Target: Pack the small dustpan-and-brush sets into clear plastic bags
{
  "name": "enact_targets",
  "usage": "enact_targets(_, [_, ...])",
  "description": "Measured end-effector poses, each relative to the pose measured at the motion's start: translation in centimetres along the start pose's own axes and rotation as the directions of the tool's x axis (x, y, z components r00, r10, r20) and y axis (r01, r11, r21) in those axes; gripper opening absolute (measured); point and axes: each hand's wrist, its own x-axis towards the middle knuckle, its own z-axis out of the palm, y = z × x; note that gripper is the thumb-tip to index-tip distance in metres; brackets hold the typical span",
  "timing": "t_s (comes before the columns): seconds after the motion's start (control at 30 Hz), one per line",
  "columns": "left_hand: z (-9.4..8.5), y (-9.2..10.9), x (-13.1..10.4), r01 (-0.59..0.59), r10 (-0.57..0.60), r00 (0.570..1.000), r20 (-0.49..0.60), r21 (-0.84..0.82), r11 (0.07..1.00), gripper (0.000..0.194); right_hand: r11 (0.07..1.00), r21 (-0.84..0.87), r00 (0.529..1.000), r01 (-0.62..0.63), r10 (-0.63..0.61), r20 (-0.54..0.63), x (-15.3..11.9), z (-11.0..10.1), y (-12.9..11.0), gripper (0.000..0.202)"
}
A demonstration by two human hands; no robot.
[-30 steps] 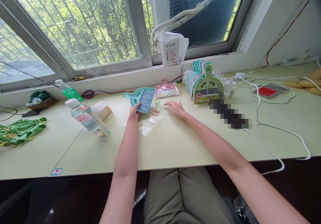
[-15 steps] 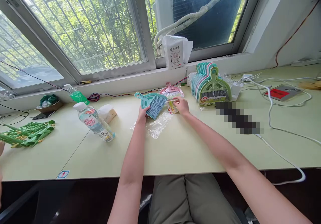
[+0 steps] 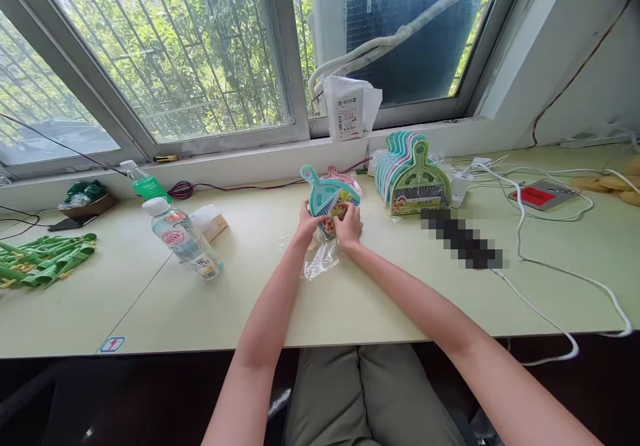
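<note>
Fingers of the left hand (image 3: 306,223) close on the teal dustpan (image 3: 316,195) at the frame's center; those of the right hand (image 3: 351,226) press the printed card (image 3: 341,199) to its front. Clear plastic (image 3: 321,261) lies just below, a pink dustpan (image 3: 345,177) behind. Stacked dustpans (image 3: 420,178) stand center-right, a white-capped bottle (image 3: 186,241) left of center.

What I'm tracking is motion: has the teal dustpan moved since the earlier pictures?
Yes: the teal dustpan has moved right, now partly covering the pink dustpan in view.
</note>
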Motion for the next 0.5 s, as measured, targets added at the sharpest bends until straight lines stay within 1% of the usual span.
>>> enact_targets(0.07, [0.5,0.3,-0.3,-0.034,0.035,0.999,0.027,-0.024,0.999,0.070,0.998,0.047,0.987,-0.040,0.047,-0.157,0.8,-0.6,0.2,0.061])
enact_targets(0.1, [0.7,0.5,-0.4,-0.056,0.058,0.997,0.041,-0.052,0.997,0.067,0.991,0.116,0.980,-0.061,0.082,-0.181,1.4,-0.9,0.3,0.071])
enact_targets(0.13, [0.9,0.8,-0.5,-0.072,0.076,0.995,0.060,-0.078,0.994,0.065,0.975,0.205,0.982,-0.085,0.117,-0.147,2.0,-1.2,0.3,0.076])
enact_targets(0.17, [0.9,1.1,-0.7,-0.078,0.086,0.992,0.094,-0.095,0.992,0.064,0.945,0.304,0.989,-0.118,0.140,-0.052,2.6,-1.4,0.3,0.074])
enact_targets(0.2, [0.9,1.5,-0.8,-0.071,0.085,0.986,0.144,-0.096,0.993,0.062,0.900,0.402,0.986,-0.167,0.145,0.084,3.3,-1.6,0.4,0.068])
enact_targets(0.23, [0.6,1.9,-0.9,-0.060,0.074,0.976,0.205,-0.073,0.996,0.060,0.845,0.484,0.966,-0.228,0.132,0.224,3.9,-1.8,0.5,0.058])
enact_targets(0.27, [0.2,2.4,-1.0,-0.055,0.057,0.965,0.254,-0.017,0.998,0.057,0.788,0.544,0.936,-0.288,0.113,0.333,4.5,-2.0,0.7,0.048])
enact_targets(0.3, [-0.3,2.8,-1.0,-0.065,0.043,0.961,0.272,0.072,0.995,0.056,0.739,0.585,0.914,-0.333,0.100,0.394,5.1,-2.3,0.9,0.039])
enact_targets(0.33, [-1.1,3.3,-1.0,-0.080,0.029,0.965,0.260,0.188,0.979,0.056,0.705,0.612,0.905,-0.359,0.102,0.413,5.8,-2.7,1.3,0.031])
enact_targets(0.37, [-1.9,3.7,-0.9,-0.085,0.005,0.971,0.240,0.325,0.942,0.056,0.686,0.626,0.907,-0.371,0.122,0.404,6.4,-3.3,1.8,0.025])
enact_targets(0.4, [-2.8,4.0,-0.8,-0.073,-0.042,0.971,0.233,0.464,0.883,0.056,0.682,0.626,0.911,-0.377,0.150,0.385,7.1,-3.9,2.4,0.022])
enact_targets(0.43, [-3.5,4.3,-0.6,-0.055,-0.123,0.958,0.259,0.586,0.808,0.056,0.689,0.614,0.911,-0.384,0.175,0.373,7.7,-4.6,3.0,0.020])
enact_targets(0.47, [-4.1,4.4,-0.5,-0.052,-0.218,0.926,0.307,0.678,0.733,0.054,0.700,0.594,0.905,-0.397,0.190,0.381,8.3,-5.3,3.6,0.020])
enact_targets(0.5, [-4.5,4.5,-0.4,-0.076,-0.301,0.880,0.367,0.735,0.673,0.049,0.709,0.567,0.891,-0.418,0.198,0.409,8.9,-6.1,4.2,0.020])
